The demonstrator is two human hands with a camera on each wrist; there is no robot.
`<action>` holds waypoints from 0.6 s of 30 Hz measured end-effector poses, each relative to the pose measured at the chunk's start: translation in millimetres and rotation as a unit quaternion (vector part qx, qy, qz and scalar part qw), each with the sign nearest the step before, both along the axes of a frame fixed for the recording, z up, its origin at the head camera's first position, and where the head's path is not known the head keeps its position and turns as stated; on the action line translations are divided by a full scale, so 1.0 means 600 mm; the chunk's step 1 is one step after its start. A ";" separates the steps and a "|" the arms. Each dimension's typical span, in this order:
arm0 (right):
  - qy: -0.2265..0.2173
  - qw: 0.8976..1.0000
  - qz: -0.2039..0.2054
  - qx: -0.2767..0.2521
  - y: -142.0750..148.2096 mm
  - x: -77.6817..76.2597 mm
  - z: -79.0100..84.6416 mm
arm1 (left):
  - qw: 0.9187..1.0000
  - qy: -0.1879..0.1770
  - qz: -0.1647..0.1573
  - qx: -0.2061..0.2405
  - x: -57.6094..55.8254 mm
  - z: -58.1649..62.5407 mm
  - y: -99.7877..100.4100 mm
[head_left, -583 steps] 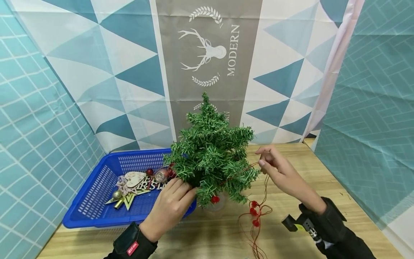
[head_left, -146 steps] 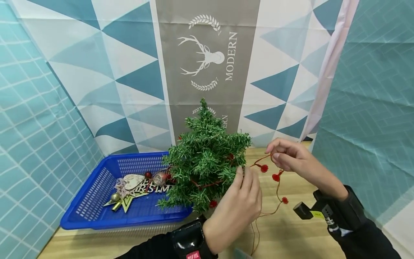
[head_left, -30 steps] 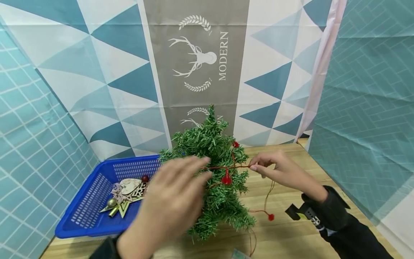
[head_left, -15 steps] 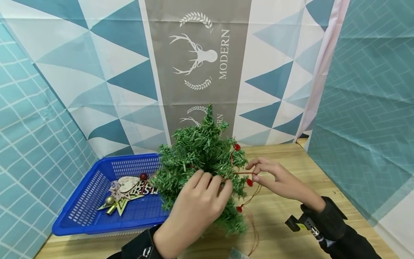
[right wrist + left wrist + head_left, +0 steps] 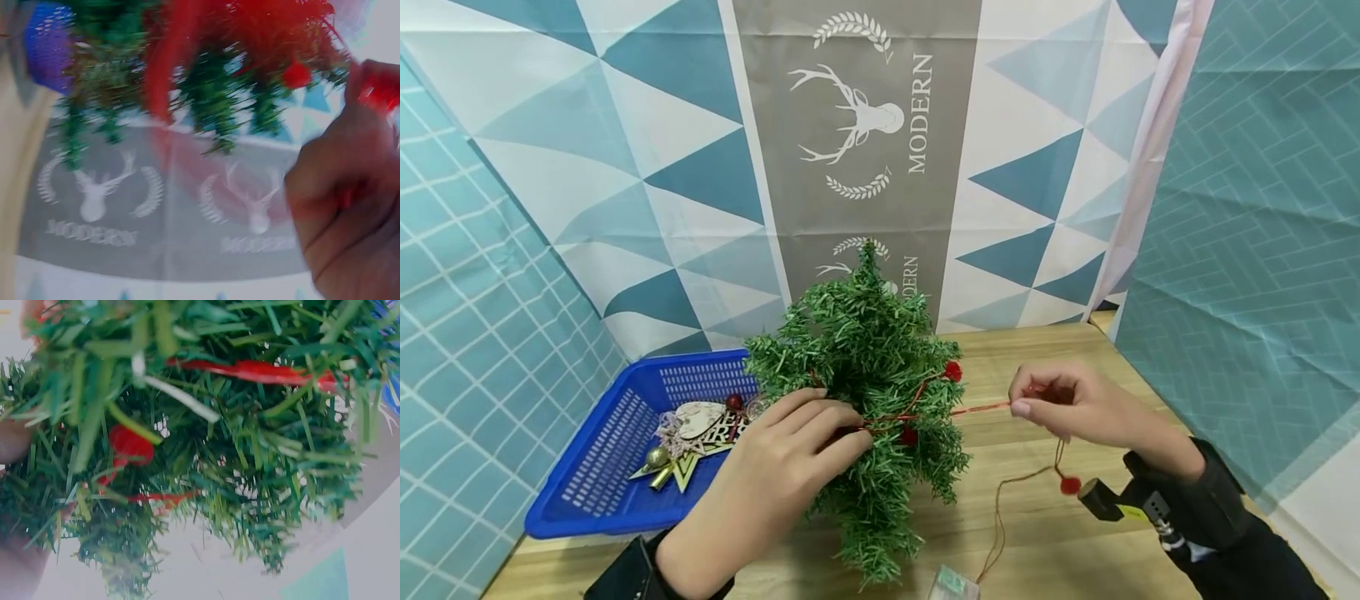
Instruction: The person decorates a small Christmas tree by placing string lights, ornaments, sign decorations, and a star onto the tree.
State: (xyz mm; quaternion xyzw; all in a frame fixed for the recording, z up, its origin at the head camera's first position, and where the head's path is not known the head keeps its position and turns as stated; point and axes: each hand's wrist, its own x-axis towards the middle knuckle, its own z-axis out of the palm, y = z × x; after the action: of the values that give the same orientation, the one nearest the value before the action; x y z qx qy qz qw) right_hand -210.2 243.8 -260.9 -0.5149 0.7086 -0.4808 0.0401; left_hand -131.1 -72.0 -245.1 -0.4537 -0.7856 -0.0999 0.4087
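Observation:
A small green artificial Christmas tree (image 5: 865, 350) stands on the table, tilted slightly. Its branches carry a thin red pom-pom garland (image 5: 917, 400), with red pom-poms (image 5: 952, 372) showing on the right side. My left hand (image 5: 767, 475) grips the tree at mid-height from the left, its fingertips partly hidden among the needles. To the right of the tree, my right hand (image 5: 1078, 404) pinches the garland, which runs taut from the branches to the fingers. Below that hand the loose end hangs with another pom-pom (image 5: 1070, 486). In the left wrist view, a red pom-pom (image 5: 131, 445) sits among the needles.
A blue plastic basket (image 5: 580, 467) at the left holds a star (image 5: 683, 471), a wooden heart (image 5: 700, 419), baubles and lettering. At the table's front lies a small pale block or tag (image 5: 953, 583) by the string's end. Patterned cloth walls (image 5: 1037, 167) enclose the table (image 5: 1045, 550).
The right hand has moved right, drawing the garland tight. My left hand has shifted left on the tree, which has turned a little. Since the earliest frame, more garland lies around the branches.

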 end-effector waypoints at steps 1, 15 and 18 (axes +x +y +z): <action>0.013 1.000 -0.022 0.015 -0.002 0.000 0.009 | 1.000 -0.014 -0.003 -0.007 -0.001 0.000 -0.004; 0.017 0.982 -0.094 0.165 -0.022 -0.014 0.023 | 0.964 -0.070 0.119 -0.225 0.009 0.066 0.099; 0.022 0.977 -0.112 0.178 -0.024 -0.014 0.019 | 0.934 -0.017 0.180 -0.310 0.001 0.046 0.127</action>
State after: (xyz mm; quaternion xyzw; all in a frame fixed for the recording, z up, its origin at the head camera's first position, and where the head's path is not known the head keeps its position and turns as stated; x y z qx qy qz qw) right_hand -218.8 229.1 -249.3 -0.4272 0.8366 -0.3374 0.0612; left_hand -130.3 4.1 -217.8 -0.4074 -0.8528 0.2156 0.2454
